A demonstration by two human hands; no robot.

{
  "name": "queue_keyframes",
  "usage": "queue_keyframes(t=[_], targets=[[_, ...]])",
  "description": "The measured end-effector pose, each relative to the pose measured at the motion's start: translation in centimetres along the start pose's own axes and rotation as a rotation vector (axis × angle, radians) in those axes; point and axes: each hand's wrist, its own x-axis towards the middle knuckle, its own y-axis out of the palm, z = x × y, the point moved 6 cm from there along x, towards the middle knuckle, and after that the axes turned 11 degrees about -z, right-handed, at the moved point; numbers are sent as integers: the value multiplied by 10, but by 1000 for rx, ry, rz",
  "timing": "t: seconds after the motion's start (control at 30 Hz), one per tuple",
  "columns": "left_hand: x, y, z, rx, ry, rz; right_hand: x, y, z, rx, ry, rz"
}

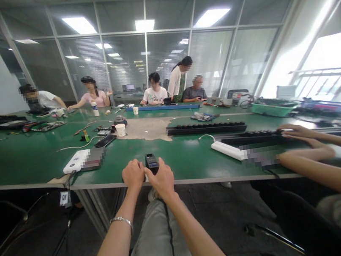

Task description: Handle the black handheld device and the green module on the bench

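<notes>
While the right hand (164, 178) clasps a device (151, 161) (black), the left hand (133, 174) curls alongside; its grip — unclear.

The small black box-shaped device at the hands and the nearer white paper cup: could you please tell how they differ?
Colour: the small black box-shaped device is dark; the nearer white paper cup is pale, with small printed marks.
Shape: the device is angular; the cup is round.
Handling: the right hand has the device in its grip; the cup stands upright, untouched.
Shared: both are at the green table.
</notes>
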Motion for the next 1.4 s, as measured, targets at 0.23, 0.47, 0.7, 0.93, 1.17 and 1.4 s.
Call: queue_keyframes(t=[0.23, 0.47, 0.7, 0.93, 1.17, 1.4], targets=[[0, 0, -1, 14, 13, -30, -4, 2, -3, 31, 39, -1], [0, -1, -1, 14, 13, -36, -2, -1, 0, 40, 38, 9], [0, 1, -1, 12, 7, -50, 16, -19, 10, 101, 11, -65], [-1, -3, -3, 22, -6, -56, 36, -43, -25, 249, 82, -147], [-2, -3, -4, 25, -17, -41, 22, -29, -79, 111, 154, -114], [-1, 0, -4, 6, -13, -41, 15, -24, -82, 54, 53, -118]])
